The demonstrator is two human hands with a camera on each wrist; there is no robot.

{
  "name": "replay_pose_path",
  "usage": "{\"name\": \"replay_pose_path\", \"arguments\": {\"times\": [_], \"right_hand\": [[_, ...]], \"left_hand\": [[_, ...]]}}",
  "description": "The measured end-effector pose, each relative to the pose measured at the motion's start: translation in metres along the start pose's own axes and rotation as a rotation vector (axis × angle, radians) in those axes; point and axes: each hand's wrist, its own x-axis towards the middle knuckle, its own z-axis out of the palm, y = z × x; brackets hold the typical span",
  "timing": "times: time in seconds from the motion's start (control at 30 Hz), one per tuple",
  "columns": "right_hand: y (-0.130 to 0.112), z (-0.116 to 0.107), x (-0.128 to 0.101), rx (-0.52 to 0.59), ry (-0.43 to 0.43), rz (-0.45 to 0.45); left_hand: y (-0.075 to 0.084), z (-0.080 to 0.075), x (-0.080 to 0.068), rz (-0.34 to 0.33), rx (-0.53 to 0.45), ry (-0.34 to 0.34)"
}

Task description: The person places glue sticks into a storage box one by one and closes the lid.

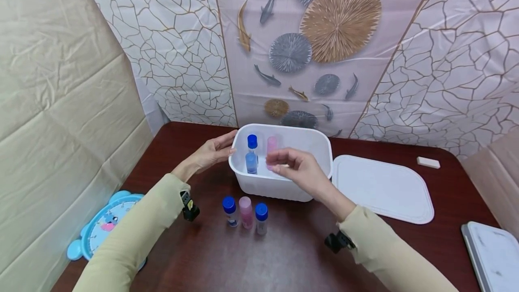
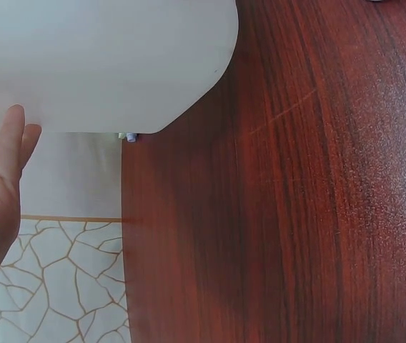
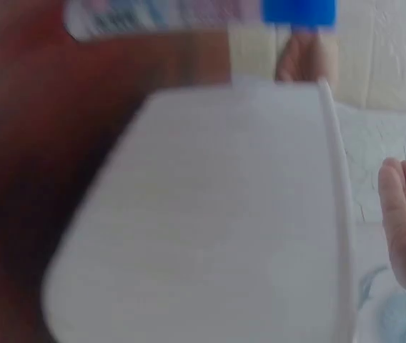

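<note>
Probably light, stiff and slick, the pink bottle (image 1: 271,148) stands inside the white tub (image 1: 284,184), just beyond the right hand's (image 1: 298,170) loosely spread, empty fingers (image 1: 279,159), best pinched round its body.

A white plastic tub (image 1: 284,184) sits open on a dark wooden table. Inside it stand two small bottles, upright and side by side: a blue-capped bottle (image 1: 252,157) of blue liquid on the left, a pink bottle (image 1: 271,148) on the right.

White tub (image 1: 284,188), blue-capped bottles (image 1: 261,217), pink bottle (image 1: 246,212), dark red wood table (image 1: 251,256)
</note>
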Motion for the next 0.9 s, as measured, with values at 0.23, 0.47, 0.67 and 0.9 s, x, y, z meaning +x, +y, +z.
{"name": "replay_pose_path", "arguments": {"times": [0.23,0.47,0.67,0.9], "right_hand": [[0.019,0.015,-0.032,0.097,-0.158,-0.032],[0.035,0.026,-0.043,0.158,-0.228,-0.026],[0.041,0.032,-0.045,0.170,-0.257,-0.016],[0.045,0.036,-0.046,0.163,-0.270,-0.012]], "left_hand": [[0.001,0.000,0.000,0.012,-0.010,-0.004],[0.001,0.002,-0.001,0.004,-0.005,0.002],[0.000,0.001,-0.002,0.001,0.001,0.003],[0.000,0.000,-0.001,0.010,-0.010,-0.004]]}}
